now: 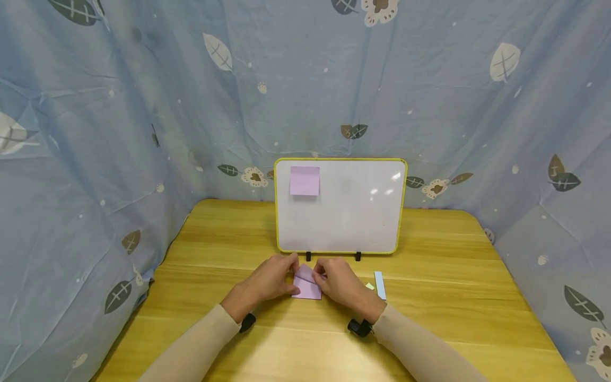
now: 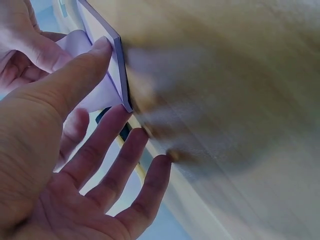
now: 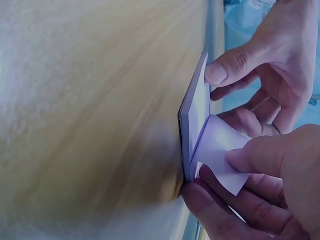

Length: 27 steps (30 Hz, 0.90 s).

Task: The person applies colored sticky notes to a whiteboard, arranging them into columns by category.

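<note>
A pad of purple sticky notes (image 1: 305, 291) lies on the table in front of the whiteboard. My left hand (image 1: 268, 280) holds the pad at its left side, the thumb on its top face and the index fingertip at a corner in the left wrist view. The other left fingers spread out near the table. With thumb and fingers, my right hand (image 1: 340, 282) pinches the top sheet (image 3: 217, 152), which is bent up off the pad. One edge of that sheet still meets the pad in the right wrist view.
A whiteboard (image 1: 355, 223) with a yellow frame stands on black feet behind the hands. One purple sticky note (image 1: 304, 181) is stuck at its upper left. Right of my right hand lie a light blue strip (image 1: 380, 285) and a small pale green piece (image 1: 369, 286). Patterned curtains surround the table.
</note>
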Available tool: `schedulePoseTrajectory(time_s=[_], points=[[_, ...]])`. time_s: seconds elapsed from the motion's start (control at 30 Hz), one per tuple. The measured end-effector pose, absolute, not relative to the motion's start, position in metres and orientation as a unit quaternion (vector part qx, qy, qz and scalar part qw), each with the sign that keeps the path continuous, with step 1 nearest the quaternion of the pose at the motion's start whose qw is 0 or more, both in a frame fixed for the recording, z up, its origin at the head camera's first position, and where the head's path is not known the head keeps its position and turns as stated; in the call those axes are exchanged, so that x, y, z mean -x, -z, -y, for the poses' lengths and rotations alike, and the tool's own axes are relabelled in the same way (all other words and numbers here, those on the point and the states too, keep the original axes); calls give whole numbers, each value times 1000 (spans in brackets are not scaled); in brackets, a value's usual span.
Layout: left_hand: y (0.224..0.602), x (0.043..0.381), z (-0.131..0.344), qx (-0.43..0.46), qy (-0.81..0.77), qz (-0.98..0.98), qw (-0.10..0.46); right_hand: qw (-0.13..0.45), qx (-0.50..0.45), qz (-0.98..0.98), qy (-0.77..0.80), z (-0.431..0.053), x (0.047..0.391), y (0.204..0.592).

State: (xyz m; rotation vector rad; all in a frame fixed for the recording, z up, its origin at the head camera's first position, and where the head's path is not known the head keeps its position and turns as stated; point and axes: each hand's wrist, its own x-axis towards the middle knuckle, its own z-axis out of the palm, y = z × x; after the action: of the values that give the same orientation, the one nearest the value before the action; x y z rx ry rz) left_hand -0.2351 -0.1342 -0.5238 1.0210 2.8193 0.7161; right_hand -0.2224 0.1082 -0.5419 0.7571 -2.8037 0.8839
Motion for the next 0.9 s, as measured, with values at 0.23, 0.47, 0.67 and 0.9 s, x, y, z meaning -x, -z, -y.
schedulePoseTrajectory(time_s=[0.23,0.47,0.67,0.9], points=[[525,235,135,-353,-224,-908,29,40,-235,924,-297,-108,223,541],[524,232,136,-345,-214,-913,37,36,-228,925,-302,-108,223,542],[523,231,136,-338,-210,-917,37,27,-224,924,-308,-108,224,541],[523,231,135,-328,-207,-920,54,16,-216,923,-317,-111,226,539]])
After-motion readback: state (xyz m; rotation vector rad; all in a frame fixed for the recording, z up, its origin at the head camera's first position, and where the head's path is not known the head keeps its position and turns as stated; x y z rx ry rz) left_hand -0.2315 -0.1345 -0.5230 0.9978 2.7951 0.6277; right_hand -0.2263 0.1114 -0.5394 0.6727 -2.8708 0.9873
